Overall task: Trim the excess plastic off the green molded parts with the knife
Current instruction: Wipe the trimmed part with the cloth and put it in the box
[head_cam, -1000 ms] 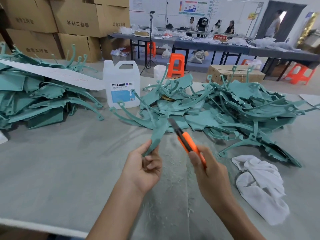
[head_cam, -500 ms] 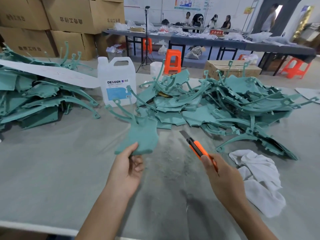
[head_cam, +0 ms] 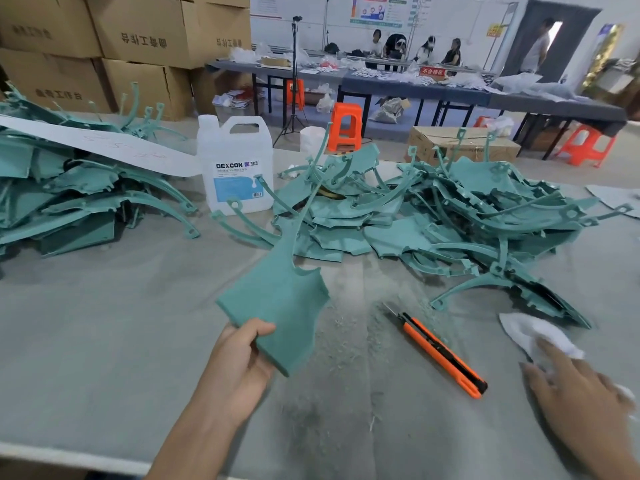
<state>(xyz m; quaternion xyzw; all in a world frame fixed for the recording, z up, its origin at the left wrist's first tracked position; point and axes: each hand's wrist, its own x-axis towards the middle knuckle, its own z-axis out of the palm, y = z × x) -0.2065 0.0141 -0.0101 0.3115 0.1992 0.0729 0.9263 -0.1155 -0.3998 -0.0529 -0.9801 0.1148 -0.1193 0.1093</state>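
My left hand [head_cam: 239,362] grips the near corner of a flat green molded part [head_cam: 280,306], held above the grey table with its thin stem pointing away from me. The orange and black knife [head_cam: 441,351] lies loose on the table, blade out and pointing to the far left. My right hand [head_cam: 575,386] rests, blurred, with spread fingers on the white cloth [head_cam: 533,336] to the right of the knife. A large heap of green parts [head_cam: 450,216] lies beyond, and a second heap [head_cam: 69,195] sits at the far left.
A white DEXCON jug [head_cam: 237,164] stands between the two heaps. Plastic shavings [head_cam: 346,341] litter the table around the knife. A paper strip [head_cam: 114,148] lies across the left heap. Cardboard boxes [head_cam: 138,39] are stacked behind; people sit at a far bench.
My right hand set the knife down on the table and moved right onto the white cloth. My left hand turned the green part flat and keeps hold of it.
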